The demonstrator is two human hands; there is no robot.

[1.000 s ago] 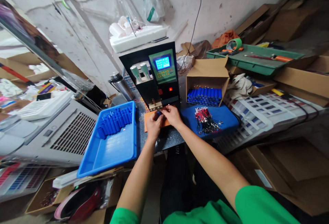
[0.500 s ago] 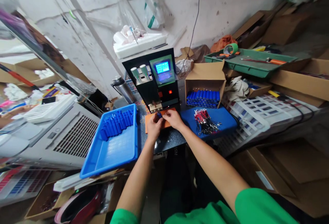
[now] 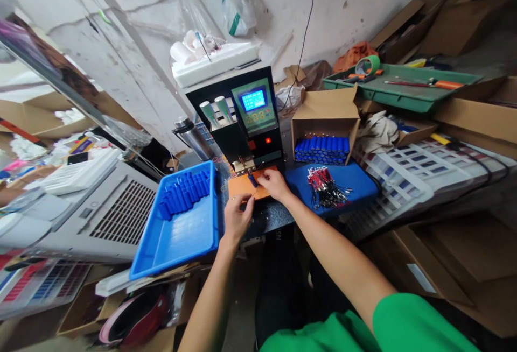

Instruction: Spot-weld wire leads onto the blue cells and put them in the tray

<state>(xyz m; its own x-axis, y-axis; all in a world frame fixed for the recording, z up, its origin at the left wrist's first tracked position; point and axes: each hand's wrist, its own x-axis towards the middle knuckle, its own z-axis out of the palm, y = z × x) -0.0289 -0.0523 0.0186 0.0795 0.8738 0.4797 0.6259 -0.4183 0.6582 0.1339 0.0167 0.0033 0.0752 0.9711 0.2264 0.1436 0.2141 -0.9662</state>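
Observation:
A blue cylindrical cell (image 3: 252, 180) stands tilted under the head of a black machine (image 3: 258, 107) with a lit screen, over an orange board (image 3: 240, 185). My right hand (image 3: 272, 183) is closed just right of the cell; what its fingertips pinch is too small to tell. Nearer to me, my left hand (image 3: 238, 213) has thumb and forefinger nearly together by a thin wire (image 3: 254, 192) and does not touch the cell. Several blue cells (image 3: 186, 193) lie in a blue tray (image 3: 177, 255). Red and black wire leads (image 3: 327, 186) are piled on a blue surface (image 3: 359, 182).
An open cardboard box (image 3: 323, 108) of blue cells stands right of the machine. Behind it is a green tray (image 3: 407, 96) with tape and tools. A steel flask (image 3: 194, 139) stands at the left. A white crate (image 3: 407, 174) is at the right.
My left hand has drawn back from the cell toward me, leaving the cell in view. My right hand stays beside it. The camera view has shifted slightly.

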